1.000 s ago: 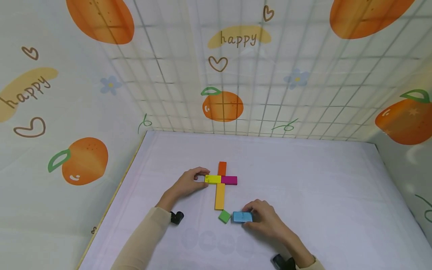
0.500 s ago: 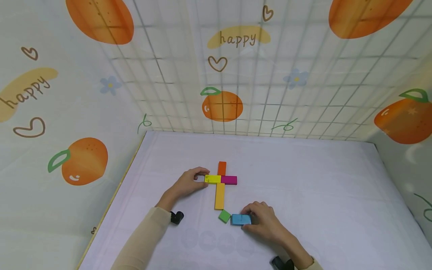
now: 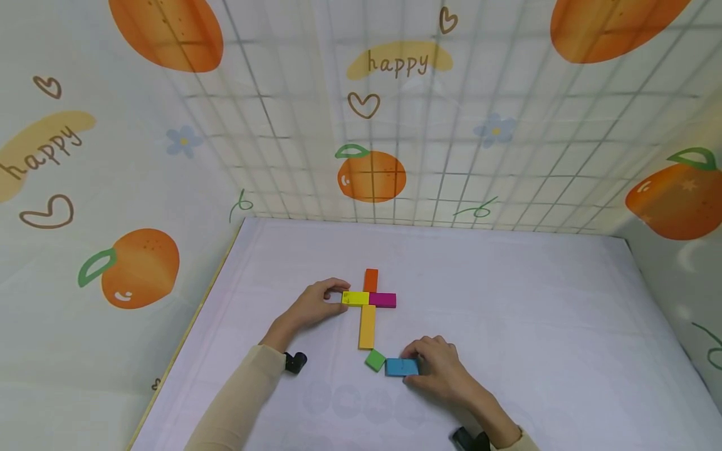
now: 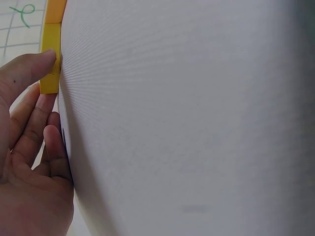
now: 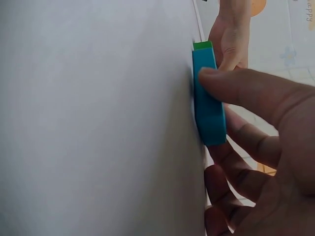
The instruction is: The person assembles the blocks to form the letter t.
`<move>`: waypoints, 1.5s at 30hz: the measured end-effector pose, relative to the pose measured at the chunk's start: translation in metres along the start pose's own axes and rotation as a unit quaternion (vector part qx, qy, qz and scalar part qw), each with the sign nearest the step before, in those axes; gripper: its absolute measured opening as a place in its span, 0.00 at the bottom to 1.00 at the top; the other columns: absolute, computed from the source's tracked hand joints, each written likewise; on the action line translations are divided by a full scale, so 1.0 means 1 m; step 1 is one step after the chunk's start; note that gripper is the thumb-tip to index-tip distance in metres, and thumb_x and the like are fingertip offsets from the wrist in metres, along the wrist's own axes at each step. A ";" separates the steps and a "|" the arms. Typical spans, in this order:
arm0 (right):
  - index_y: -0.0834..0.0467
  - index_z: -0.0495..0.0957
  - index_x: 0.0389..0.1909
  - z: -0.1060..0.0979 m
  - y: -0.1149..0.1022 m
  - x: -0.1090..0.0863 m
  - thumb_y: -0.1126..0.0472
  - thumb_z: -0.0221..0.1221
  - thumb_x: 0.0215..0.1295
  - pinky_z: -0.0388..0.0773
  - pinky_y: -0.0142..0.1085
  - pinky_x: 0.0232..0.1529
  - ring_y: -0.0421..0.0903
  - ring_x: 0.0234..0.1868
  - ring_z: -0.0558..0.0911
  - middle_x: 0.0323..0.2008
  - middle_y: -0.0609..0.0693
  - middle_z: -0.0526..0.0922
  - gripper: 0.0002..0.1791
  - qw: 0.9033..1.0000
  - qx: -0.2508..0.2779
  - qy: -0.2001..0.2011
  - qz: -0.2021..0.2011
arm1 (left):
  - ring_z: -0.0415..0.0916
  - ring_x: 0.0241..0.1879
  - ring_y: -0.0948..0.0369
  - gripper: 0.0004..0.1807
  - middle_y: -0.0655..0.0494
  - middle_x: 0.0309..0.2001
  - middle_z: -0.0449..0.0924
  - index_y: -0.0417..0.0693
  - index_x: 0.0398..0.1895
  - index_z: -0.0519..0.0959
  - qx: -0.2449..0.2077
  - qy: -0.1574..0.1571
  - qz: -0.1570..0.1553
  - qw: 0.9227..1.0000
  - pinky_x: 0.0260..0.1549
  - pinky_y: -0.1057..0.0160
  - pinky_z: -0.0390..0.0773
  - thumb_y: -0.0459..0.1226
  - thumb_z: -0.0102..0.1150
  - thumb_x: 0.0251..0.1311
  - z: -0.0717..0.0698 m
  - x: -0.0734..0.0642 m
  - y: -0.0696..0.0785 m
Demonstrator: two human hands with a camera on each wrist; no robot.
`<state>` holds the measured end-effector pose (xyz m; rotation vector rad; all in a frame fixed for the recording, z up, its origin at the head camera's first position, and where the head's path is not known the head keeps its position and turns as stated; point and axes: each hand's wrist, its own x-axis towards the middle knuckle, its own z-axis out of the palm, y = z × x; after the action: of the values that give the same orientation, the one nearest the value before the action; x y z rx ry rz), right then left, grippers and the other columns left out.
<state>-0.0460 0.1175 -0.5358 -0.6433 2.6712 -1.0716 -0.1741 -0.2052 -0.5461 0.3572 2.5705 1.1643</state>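
Note:
My left hand (image 3: 310,305) pinches the outer end of a yellow block (image 3: 355,299), thumb on its near side. That block meets a magenta block (image 3: 383,300) end to end. Above their joint stands an orange-red block (image 3: 371,280), and below it runs a longer orange-yellow block (image 3: 367,327). At its lower end sits a small green block (image 3: 375,360), turned like a diamond. My right hand (image 3: 442,366) pinches a blue block (image 3: 401,367) by its right end, its left end right at the green block's corner. In the right wrist view the blue block (image 5: 208,98) lies flat on the table.
The pieces lie on a white-covered table (image 3: 507,300). Behind it and at the sides hangs a patterned cloth (image 3: 423,131) with printed oranges. Both wrists wear black cameras, the left camera (image 3: 296,363) beside the sleeve.
My right hand has moved the blue block slightly left and toward me, lowering it beside the green block. The left hand and the other blocks have stayed in place.

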 end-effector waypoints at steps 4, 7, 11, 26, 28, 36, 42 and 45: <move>0.46 0.81 0.40 0.000 -0.001 0.001 0.55 0.77 0.49 0.62 0.44 0.42 0.42 0.44 0.69 0.40 0.37 0.79 0.19 1.000 -0.002 -0.005 0.003 | 0.71 0.57 0.64 0.24 0.70 0.53 0.80 0.64 0.58 0.78 -0.001 -0.001 0.003 1.000 0.59 0.59 0.71 0.42 0.72 0.59 0.000 0.000 0.000; 0.46 0.81 0.40 0.000 -0.001 0.002 0.55 0.77 0.49 0.61 0.44 0.42 0.43 0.44 0.68 0.40 0.37 0.79 0.19 1.000 -0.001 -0.007 0.005 | 0.71 0.57 0.64 0.24 0.70 0.53 0.80 0.64 0.58 0.78 0.000 -0.001 0.003 1.000 0.59 0.59 0.71 0.42 0.72 0.59 0.000 0.000 0.000; 0.46 0.81 0.40 0.000 -0.001 0.003 0.55 0.77 0.48 0.61 0.44 0.41 0.43 0.44 0.68 0.40 0.37 0.79 0.19 1.000 -0.001 -0.008 0.005 | 0.71 0.57 0.64 0.24 0.70 0.53 0.80 0.64 0.58 0.79 0.003 0.000 0.001 1.000 0.58 0.59 0.71 0.42 0.72 0.59 0.000 0.000 0.000; 0.46 0.80 0.41 -0.001 -0.001 0.003 0.55 0.77 0.48 0.62 0.44 0.42 0.43 0.45 0.69 0.39 0.37 0.79 0.20 1.000 -0.008 -0.008 -0.002 | 0.72 0.57 0.63 0.24 0.69 0.54 0.80 0.65 0.58 0.78 0.003 0.002 -0.006 1.000 0.59 0.58 0.71 0.41 0.72 0.58 0.000 -0.002 0.003; 0.46 0.81 0.42 -0.001 -0.001 0.002 0.54 0.77 0.48 0.62 0.44 0.42 0.43 0.45 0.69 0.39 0.37 0.79 0.20 1.000 -0.009 -0.010 -0.001 | 0.72 0.56 0.62 0.24 0.69 0.54 0.80 0.64 0.58 0.78 0.001 0.001 -0.005 1.000 0.59 0.58 0.71 0.41 0.72 0.58 0.000 -0.002 0.003; 0.46 0.81 0.45 -0.004 0.002 0.001 0.51 0.76 0.51 0.61 0.45 0.44 0.43 0.46 0.70 0.41 0.37 0.79 0.21 0.999 0.024 -0.020 -0.003 | 0.72 0.57 0.61 0.26 0.67 0.56 0.79 0.63 0.60 0.77 -0.001 -0.001 -0.008 1.000 0.59 0.57 0.71 0.41 0.72 0.59 0.000 -0.003 0.004; 0.47 0.80 0.50 -0.010 0.008 -0.002 0.50 0.73 0.56 0.68 0.46 0.52 0.42 0.48 0.74 0.44 0.37 0.79 0.22 0.996 0.083 -0.036 0.019 | 0.72 0.57 0.58 0.30 0.61 0.59 0.76 0.55 0.64 0.75 -0.020 0.017 -0.014 1.000 0.57 0.56 0.74 0.41 0.72 0.58 -0.003 -0.010 0.010; 0.49 0.80 0.51 -0.014 0.009 -0.003 0.52 0.72 0.59 0.74 0.42 0.52 0.43 0.47 0.75 0.44 0.40 0.80 0.20 0.994 0.105 -0.022 0.021 | 0.73 0.56 0.58 0.30 0.58 0.58 0.77 0.52 0.65 0.75 -0.032 0.031 -0.008 0.999 0.55 0.57 0.76 0.40 0.72 0.58 -0.003 -0.016 0.013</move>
<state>-0.0508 0.1329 -0.5321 -0.5618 2.4785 -1.2867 -0.1590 -0.2043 -0.5318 0.2885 2.5775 1.2668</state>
